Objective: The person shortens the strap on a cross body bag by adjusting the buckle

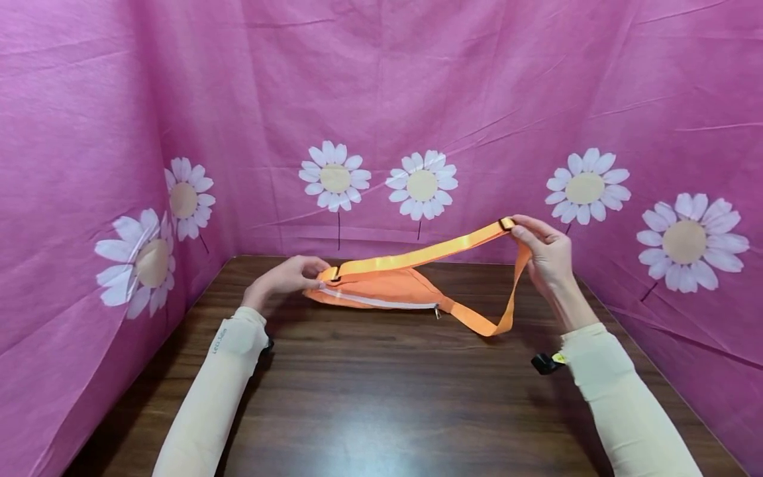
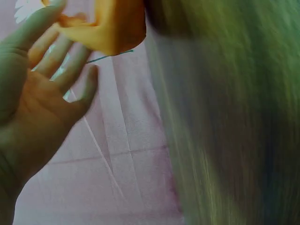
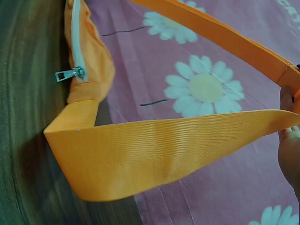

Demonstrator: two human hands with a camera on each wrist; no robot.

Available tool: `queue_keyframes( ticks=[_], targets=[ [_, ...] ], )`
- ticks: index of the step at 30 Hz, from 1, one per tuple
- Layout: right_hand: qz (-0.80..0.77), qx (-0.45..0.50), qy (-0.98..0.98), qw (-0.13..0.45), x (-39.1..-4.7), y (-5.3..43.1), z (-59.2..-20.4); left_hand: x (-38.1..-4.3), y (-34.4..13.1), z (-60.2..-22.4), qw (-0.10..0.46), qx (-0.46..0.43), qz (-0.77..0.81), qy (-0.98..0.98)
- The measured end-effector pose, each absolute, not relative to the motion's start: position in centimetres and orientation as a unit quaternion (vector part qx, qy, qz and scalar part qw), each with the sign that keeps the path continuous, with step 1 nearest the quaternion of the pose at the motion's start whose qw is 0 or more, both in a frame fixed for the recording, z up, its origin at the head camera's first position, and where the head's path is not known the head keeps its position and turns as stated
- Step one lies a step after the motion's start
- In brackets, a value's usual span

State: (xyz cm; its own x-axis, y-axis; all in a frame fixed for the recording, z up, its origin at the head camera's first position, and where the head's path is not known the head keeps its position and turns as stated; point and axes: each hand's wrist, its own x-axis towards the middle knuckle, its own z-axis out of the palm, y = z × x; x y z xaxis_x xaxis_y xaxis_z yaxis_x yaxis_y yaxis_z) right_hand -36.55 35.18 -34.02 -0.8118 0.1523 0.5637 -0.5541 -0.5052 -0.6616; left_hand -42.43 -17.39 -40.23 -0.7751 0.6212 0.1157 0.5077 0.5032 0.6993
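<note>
An orange waist bag (image 1: 381,290) with a white zipper lies low over the table in the head view, its metal zipper pull (image 3: 68,74) at the right end. My left hand (image 1: 287,275) pinches the bag's left end beside a dark strap slider (image 1: 336,273). In the left wrist view, the thumb and fingers meet orange fabric (image 2: 115,28) at the top. Raised at the right, my right hand (image 1: 550,257) pinches the orange strap (image 1: 417,256) next to a second slider (image 1: 506,224). From there the strap loops down (image 3: 136,157) to the bag's right end.
A dark wood-grain table (image 1: 381,384) spreads beneath both arms. Pink cloth (image 1: 381,79) printed with white daisies encloses its back and sides. Black wrist devices (image 1: 545,363) sit on the pale sleeves.
</note>
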Motion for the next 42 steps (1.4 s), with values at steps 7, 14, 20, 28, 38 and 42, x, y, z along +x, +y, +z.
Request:
queue_keyframes(
  ticks=[7, 14, 20, 28, 38, 42],
  targets=[
    [0.81, 0.222, -0.505, 0.2, -36.9, 33.1, -35.4, -42.4, -16.5, -40.8, 0.14, 0.314, 0.301, 0.889],
    [0.738, 0.207, -0.617, 0.177, -36.1, 31.8, -36.3, -40.1, -14.3, -38.6, 0.158, 0.345, 0.242, 0.893],
    [0.679, 0.22, -0.681, 0.16, -35.1, 30.4, -35.1, -37.2, -9.8, -35.5, 0.021, 0.411, 0.3, 0.861],
    [0.623, 0.261, -0.723, 0.149, -33.0, 28.0, -32.9, -34.6, -1.6, -33.0, -0.114, 0.43, 0.362, 0.819],
    [0.599, 0.264, -0.745, 0.13, -31.4, 26.1, -33.0, -34.4, 1.9, -33.9, -0.12, 0.418, 0.401, 0.806],
    [0.594, 0.261, -0.752, 0.119, -31.4, 26.0, -33.3, -34.6, 1.7, -34.0, -0.122, 0.421, 0.419, 0.795]
  ],
)
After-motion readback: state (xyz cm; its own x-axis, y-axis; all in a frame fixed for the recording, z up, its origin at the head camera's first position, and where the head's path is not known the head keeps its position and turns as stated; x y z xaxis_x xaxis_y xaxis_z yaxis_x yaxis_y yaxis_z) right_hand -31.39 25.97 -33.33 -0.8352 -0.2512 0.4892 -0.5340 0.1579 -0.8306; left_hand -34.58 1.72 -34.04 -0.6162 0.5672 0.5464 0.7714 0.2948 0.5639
